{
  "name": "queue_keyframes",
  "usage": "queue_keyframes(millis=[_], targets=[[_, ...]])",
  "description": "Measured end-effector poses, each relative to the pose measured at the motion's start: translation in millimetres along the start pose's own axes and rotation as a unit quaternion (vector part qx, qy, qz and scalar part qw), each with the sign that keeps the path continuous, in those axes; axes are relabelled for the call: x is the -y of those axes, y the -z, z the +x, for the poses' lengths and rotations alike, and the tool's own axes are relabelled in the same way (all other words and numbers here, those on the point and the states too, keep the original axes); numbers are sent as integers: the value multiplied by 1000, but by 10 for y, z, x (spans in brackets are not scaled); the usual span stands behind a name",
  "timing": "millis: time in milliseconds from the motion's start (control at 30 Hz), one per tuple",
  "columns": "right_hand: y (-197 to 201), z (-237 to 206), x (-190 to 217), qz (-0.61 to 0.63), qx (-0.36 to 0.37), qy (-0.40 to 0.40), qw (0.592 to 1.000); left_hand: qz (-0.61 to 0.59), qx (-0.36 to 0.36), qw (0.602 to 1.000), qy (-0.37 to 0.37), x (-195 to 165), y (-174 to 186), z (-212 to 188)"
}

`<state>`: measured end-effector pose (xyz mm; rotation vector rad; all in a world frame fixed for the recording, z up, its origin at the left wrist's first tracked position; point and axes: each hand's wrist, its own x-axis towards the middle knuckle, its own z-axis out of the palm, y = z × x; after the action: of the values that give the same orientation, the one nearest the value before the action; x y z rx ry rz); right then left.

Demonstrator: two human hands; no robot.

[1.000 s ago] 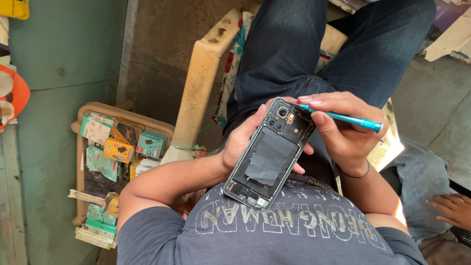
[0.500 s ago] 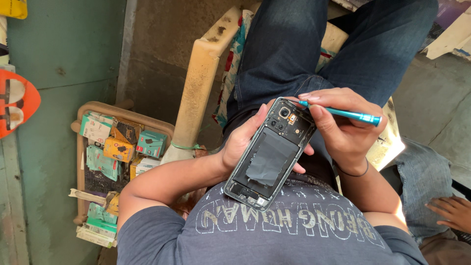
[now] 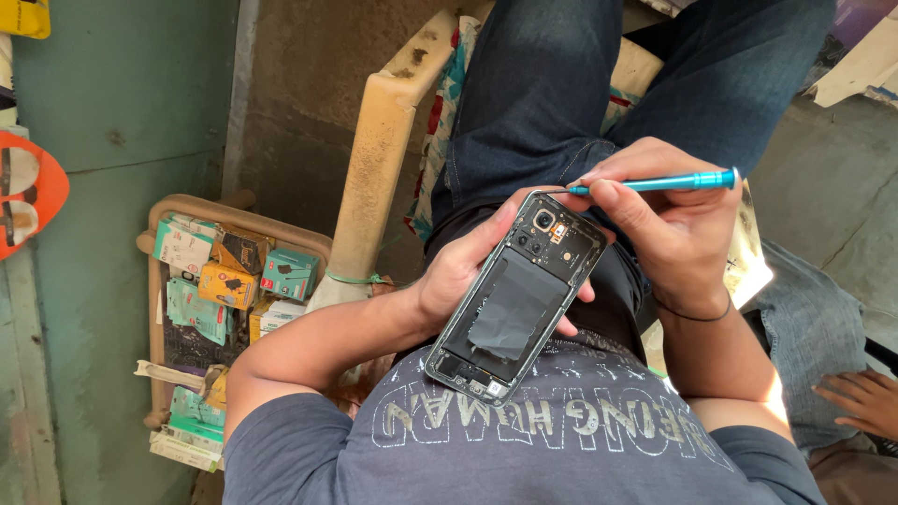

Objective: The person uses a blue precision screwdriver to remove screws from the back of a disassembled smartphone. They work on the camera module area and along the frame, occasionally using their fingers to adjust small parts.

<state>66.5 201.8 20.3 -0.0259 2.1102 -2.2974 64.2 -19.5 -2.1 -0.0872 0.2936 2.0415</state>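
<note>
Open floor lay at the frame's right edge; a chair armrest [image 3: 379, 178] and box-filled tray [image 3: 168, 210] blocked the left.

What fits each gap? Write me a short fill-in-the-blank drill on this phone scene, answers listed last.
1. The left hand cradles an opened phone whose back cover is ____.
2. The right hand holds a slim ____ screwdriver.
3. The screwdriver's tip sits at the phone's ____ end.
4. The small boxes lie in a tray beside the ____ arm.

Answers: off; blue; camera; left
</note>
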Motion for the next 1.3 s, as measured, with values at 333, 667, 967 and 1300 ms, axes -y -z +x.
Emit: queue_keyframes(millis=[333, 667, 967, 1300], targets=[[67, 55, -16, 19, 30, -15, 999, 17, 4, 1000, -5, -1, -21, 1], [54, 106, 19, -14, 53, -30, 998, 5, 9, 1000, 1, 3, -13, 25], [-1, 61, 75, 21, 22, 54, 998, 28, 24, 999, -17, -24, -69, 33], [48, -15, -50, 48, -27, 26, 998, 22, 24, 999, -9, -54, -50, 80]])
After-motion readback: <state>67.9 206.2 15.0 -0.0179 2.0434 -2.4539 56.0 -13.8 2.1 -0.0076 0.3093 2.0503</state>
